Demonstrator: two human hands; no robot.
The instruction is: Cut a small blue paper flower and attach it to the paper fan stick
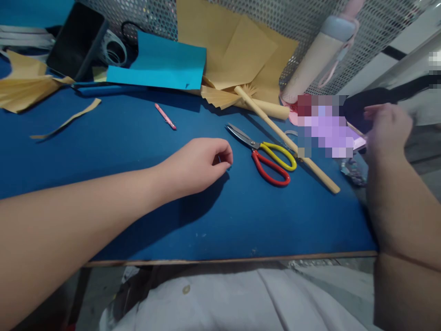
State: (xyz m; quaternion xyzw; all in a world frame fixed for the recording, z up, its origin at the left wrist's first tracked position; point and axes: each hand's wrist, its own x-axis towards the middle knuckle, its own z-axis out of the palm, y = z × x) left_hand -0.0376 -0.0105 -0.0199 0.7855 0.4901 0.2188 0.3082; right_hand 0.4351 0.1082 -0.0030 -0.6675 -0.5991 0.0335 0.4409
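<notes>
My left hand [200,163] rests on the blue table [138,151] with its fingers curled in a loose pinch; I cannot make out anything in it. Scissors [267,156] with one red and one yellow handle lie just to its right, blades pointing back left. A wooden stick [285,140] lies diagonally beyond them. My right hand [387,128] is raised at the table's right edge, fingers closed on a dark object [358,108] that is partly blurred. A small pink pen [165,116] lies farther back.
Tan paper sheets [237,50] and a folded paper fan lean at the back. A teal sheet [161,62], a black phone [76,41], tape rolls [113,50] and paper scraps [24,87] sit back left. Perforated metal mesh [303,18] stands behind; a pale tube leans on it.
</notes>
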